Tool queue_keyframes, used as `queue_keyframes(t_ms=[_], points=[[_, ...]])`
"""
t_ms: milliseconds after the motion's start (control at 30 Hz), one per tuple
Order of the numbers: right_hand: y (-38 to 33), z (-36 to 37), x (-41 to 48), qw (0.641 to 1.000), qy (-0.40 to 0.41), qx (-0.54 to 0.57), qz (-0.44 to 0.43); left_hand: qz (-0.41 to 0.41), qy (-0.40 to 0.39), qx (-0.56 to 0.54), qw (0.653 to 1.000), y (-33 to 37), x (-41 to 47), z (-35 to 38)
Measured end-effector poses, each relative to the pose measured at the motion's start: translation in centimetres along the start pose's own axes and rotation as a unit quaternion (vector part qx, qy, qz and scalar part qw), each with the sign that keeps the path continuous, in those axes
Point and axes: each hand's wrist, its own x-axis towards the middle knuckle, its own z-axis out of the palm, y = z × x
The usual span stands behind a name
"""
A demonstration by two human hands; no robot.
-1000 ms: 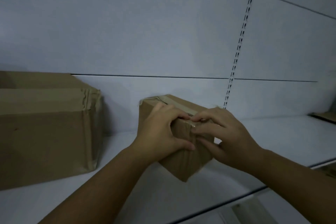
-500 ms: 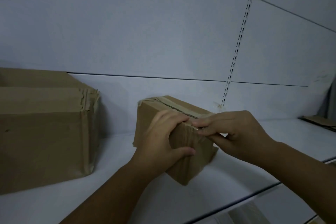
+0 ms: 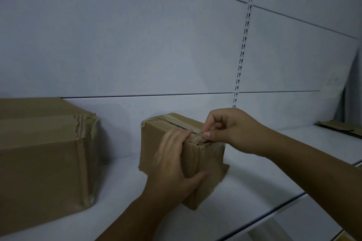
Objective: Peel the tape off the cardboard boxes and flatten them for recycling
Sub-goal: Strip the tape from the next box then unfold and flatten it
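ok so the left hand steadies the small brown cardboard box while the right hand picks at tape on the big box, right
Not the big one. In the head view the right hand pinches the pale tape strip on the same small brown cardboard box that the left hand steadies; the larger brown cardboard box is untouched.

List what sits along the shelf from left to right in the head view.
Large box → small box, gripped by the left hand → right hand pinching its tape → flat cardboard.
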Motion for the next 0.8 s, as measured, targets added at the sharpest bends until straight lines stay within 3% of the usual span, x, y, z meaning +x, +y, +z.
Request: queue_keyframes(t_ms=[233,400,467,600,800], points=[[-0.7,0.2,1.4,0.984,0.015,0.117,0.132,-0.059,-0.027,-0.053,0.996,0.6,-0.6,-0.6],[-1.0,0.0,1.9,0.958,-0.007,0.186,0.216,0.03,0.005,-0.008,0.999,0.3,-0.7,-0.5],[-1.1,-0.2,1.7,0.961,-0.023,0.177,0.209,0.04,0.013,-0.008,0.999,0.1,-0.7,-0.4],[-1.3,-0.6,0.9,0.984,-0.031,0.117,0.132,-0.018,0.008,-0.042,0.999,0.4,-0.4,-0.7],[-1.8,-0.5,-0.2,0.998,-0.047,-0.018,0.041,0.003,0.003,-0.019,1.0,0.4,-0.1,-0.8]])
